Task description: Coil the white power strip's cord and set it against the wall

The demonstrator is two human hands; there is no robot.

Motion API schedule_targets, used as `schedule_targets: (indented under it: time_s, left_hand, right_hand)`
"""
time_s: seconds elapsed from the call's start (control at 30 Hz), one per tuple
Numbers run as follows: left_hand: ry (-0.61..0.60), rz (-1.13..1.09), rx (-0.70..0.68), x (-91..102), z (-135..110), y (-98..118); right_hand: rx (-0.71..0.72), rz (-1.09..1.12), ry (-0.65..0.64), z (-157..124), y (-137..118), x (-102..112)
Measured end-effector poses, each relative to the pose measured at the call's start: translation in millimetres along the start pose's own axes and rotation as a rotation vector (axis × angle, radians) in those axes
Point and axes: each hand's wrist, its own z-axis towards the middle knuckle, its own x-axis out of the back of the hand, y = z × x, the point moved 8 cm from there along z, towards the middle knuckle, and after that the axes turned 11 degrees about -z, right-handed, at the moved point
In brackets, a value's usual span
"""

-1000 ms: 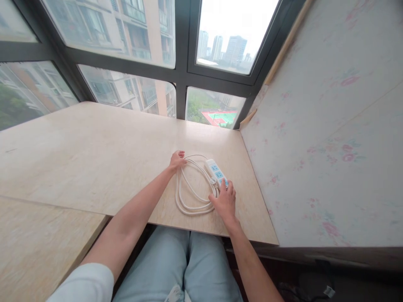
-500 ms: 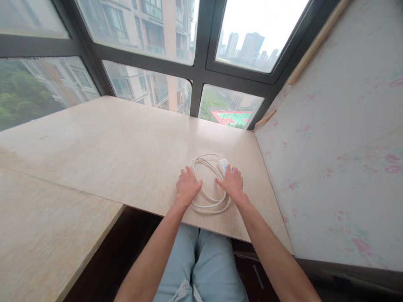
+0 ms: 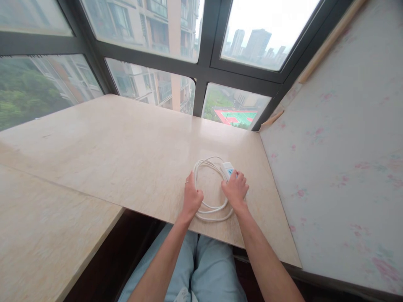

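A white cable (image 3: 214,219) lies coiled in loose loops on the stone-look counter, near its front edge. At the coil's upper right is a white power strip (image 3: 227,167) with a blue socket face, partly covered by my right hand (image 3: 235,188). That hand is closed around the strip and the cable beside it. My left hand (image 3: 192,197), with a ring on one finger, is closed on the left side of the coil, its thumb toward the inside of the loops. The lower end of the strip is hidden under my right hand.
The beige counter (image 3: 132,147) stretches left and back to dark-framed windows (image 3: 204,63). A wall with flowered paper (image 3: 330,167) stands close on the right. Another beige slab (image 3: 47,226) lies at the lower left, with a dark gap beside it. My legs are below the front edge.
My left hand has closed on the coil's left side. My right hand has settled round the power strip, showing more of its blue face. The view has shifted slightly.
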Motion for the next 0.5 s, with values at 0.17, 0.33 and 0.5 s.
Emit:
schedule_targets:
  time_s: [0.17, 0.33, 0.5]
  left_hand:
    - [-0.034, 0.088, -0.033, 0.3, -22.2, 9.4]
    - [-0.065, 0.102, -0.015, -7.0, -38.4, 17.3]
    - [-0.059, 0.079, -0.001, -17.5, -31.0, 19.4]
  right_hand:
    - [-0.032, 0.003, 0.008, -1.0, 1.1, 0.1]
    - [-0.046, -0.010, 0.003, -4.8, 1.8, 2.1]
    - [-0.057, -0.044, -0.006, -8.2, 11.0, 0.0]
